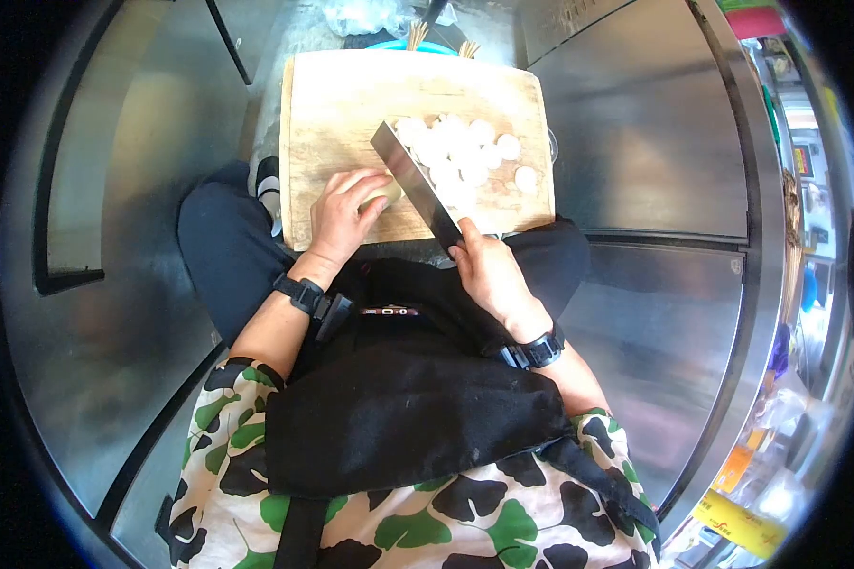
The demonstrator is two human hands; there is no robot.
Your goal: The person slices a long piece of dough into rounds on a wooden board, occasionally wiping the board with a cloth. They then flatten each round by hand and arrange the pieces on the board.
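A wooden cutting board (342, 100) lies in front of my knees. My left hand (346, 211) holds a pale, roundish piece of food (383, 192) down on the board, its fingers curled over it. My right hand (489, 272) grips the handle end of a broad cleaver (416, 186), the handle itself mostly hidden by the fingers. The blade slants across the board, right beside the held piece. To the right of the blade, several white round slices (474, 152) lie in a loose pile, with a separate slice (526, 178) near the board's right edge.
Metal cabinet fronts stand at the left (152, 237) and right (645, 123). Beyond the board's far edge are a clear plastic bag (365, 14) and the rim of a blue container (413, 45). Packaged goods (742, 523) stand at the far right.
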